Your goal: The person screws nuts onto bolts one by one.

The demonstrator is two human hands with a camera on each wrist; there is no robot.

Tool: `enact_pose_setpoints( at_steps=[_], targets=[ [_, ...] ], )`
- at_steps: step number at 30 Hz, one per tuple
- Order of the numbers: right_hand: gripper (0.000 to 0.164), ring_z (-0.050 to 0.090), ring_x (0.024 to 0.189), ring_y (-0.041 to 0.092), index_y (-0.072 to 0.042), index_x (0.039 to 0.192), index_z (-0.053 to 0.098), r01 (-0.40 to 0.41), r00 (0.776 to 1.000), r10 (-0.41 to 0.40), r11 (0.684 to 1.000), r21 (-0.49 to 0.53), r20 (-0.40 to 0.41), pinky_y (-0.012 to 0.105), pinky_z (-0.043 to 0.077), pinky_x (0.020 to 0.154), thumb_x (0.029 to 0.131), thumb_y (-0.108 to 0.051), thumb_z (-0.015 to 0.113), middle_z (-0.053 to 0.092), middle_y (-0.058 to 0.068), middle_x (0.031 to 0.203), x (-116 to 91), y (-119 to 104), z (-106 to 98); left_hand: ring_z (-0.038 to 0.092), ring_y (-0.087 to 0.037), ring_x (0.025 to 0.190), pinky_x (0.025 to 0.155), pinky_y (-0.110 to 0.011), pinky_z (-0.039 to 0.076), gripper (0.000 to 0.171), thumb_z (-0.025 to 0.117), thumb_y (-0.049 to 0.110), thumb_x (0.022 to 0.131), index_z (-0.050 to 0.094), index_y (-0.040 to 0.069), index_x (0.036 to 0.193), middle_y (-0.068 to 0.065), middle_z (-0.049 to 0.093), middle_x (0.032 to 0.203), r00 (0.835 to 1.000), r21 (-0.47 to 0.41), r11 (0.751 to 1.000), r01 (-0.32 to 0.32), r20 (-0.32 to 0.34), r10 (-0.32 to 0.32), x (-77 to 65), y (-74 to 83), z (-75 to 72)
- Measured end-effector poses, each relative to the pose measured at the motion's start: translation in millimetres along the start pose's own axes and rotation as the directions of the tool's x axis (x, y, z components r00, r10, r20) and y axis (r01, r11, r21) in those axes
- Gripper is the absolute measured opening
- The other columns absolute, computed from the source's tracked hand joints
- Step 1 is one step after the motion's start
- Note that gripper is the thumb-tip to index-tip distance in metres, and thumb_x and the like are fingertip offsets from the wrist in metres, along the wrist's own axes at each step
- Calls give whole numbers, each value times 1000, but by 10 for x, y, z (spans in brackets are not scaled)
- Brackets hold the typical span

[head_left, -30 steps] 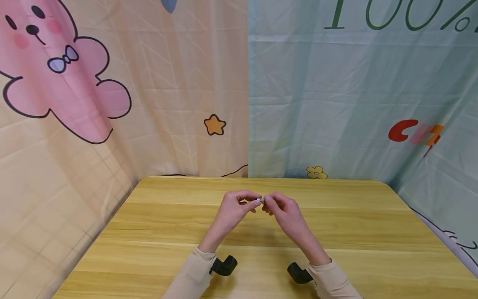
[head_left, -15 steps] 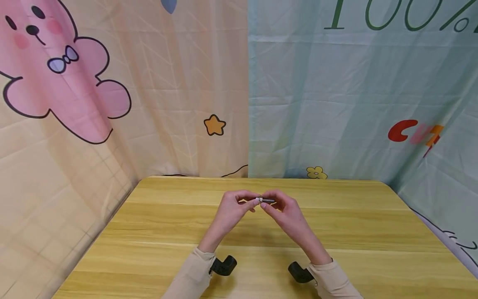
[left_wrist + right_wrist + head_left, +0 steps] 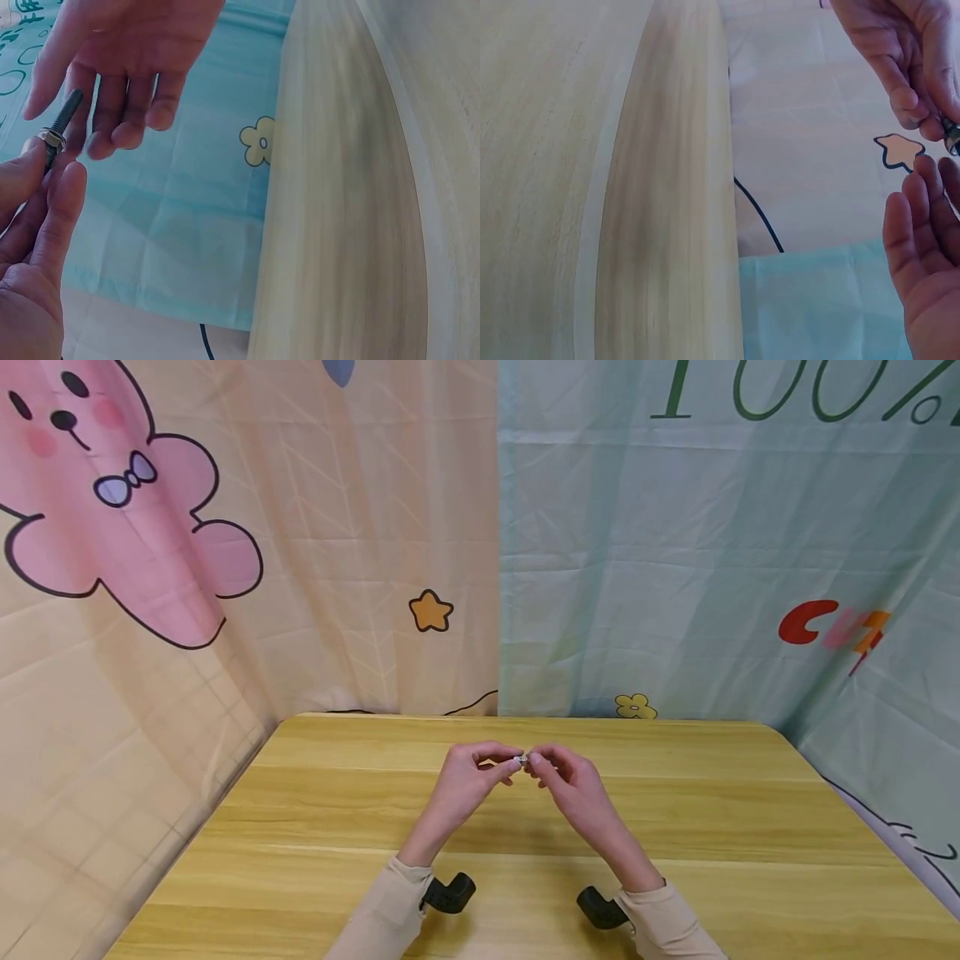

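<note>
My left hand (image 3: pixel 463 783) pinches a dark metal bolt (image 3: pixel 69 109) between thumb and fingers at its lower end. A shiny nut (image 3: pixel 51 139) sits around the bolt just beyond the left thumb, and the threaded end points toward my right palm. Facing it, my right hand (image 3: pixel 579 789) has its index fingertip right at the nut. The right thumb stands a little off to the side, and the shank shows between thumb and index finger. The other right fingers are loosely extended. In the right wrist view, only part of the nut (image 3: pixel 951 136) shows at the frame's edge.
Both hands are above a light wooden table (image 3: pixel 315 827). Printed curtains (image 3: pixel 645 568) hang behind and beside it. A black wrist mount (image 3: pixel 452 893) sits at the left sleeve and another black mount (image 3: pixel 600 907) at the right.
Half a second ago the right thumb was lower and more of the bolt showed; now the right fingertips are back at the nut, as a second ago. The left hand has kept its grip.
</note>
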State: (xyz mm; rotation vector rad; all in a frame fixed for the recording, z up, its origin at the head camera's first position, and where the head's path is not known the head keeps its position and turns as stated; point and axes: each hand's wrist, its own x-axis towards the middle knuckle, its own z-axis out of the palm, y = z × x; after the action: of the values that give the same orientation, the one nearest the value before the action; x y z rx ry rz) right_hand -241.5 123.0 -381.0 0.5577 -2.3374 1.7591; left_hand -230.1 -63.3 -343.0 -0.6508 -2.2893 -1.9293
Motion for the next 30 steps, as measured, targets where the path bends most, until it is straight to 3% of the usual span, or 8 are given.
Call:
enact_pose_setpoints(
  at_steps=[4,9,14,24,30],
  targets=[
    [24,61,104,22,-9,116,63,100,995,-100,995,9,-7,33,52,88,95,-20,68,63,6,112,10,12,-9,66,-40,82,70,-28,55,14,68,2,92,74,-3,104,-15,71,98,1000,-3,1000,18,-6,-18,14,-23,-5],
    [23,63,101,21,-10,112,64,162,987,-162,987,8,1,32,52,88,92,-14,72,63,4,109,18,22,-6,67,-36,80,69,-30,55,14,69,3,92,75,1,104,-10,72,97,1000,0,1000,27,-5,-27,78,-178,1],
    [20,64,101,21,-10,111,67,126,992,-126,992,-10,-3,33,53,88,93,-18,70,65,3,108,15,21,3,67,-29,79,70,-31,56,13,71,10,91,76,7,103,-5,72,97,1000,-7,1000,17,-6,-17,124,-327,4],
    [26,62,89,27,-12,101,69,-31,999,30,999,-30,-22,36,53,79,97,-36,62,66,5,94,-7,7,17,70,-23,79,75,-35,58,16,73,18,90,77,10,103,-4,73,99,999,-27,999,-22,23,23,114,-361,-2],
    [29,61,99,24,-10,113,67,1,1000,-1,1000,5,-12,39,53,86,98,-35,62,66,6,105,6,25,0,68,-27,78,72,-34,57,14,73,14,91,77,8,102,-7,73,96,1000,-27,1000,-16,-6,16,116,-356,-12]
  ],
)
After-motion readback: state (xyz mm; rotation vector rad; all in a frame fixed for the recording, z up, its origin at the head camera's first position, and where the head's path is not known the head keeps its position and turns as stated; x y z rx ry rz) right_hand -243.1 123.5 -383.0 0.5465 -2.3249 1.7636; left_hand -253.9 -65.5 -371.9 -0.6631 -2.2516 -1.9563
